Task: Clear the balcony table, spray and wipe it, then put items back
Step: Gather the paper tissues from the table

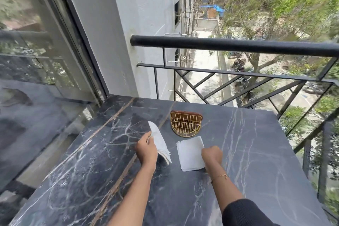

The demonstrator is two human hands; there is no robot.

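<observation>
The dark marble balcony table (253, 152) fills the lower view. My left hand (146, 150) grips a stack of white paper napkins (160, 141), lifted and tilted on edge above the table. A second stack of white napkins (189, 154) lies flat on the table, and my right hand (212, 155) pinches its right edge with curled fingers. Just beyond the flat stack a gold wire napkin holder (186, 124) with a brown back lies on the tabletop.
A black metal railing (238, 45) runs along the table's far and right sides, with a drop to the street beyond. A white wall (128, 24) and a dark-framed glass window (45, 42) stand at the left.
</observation>
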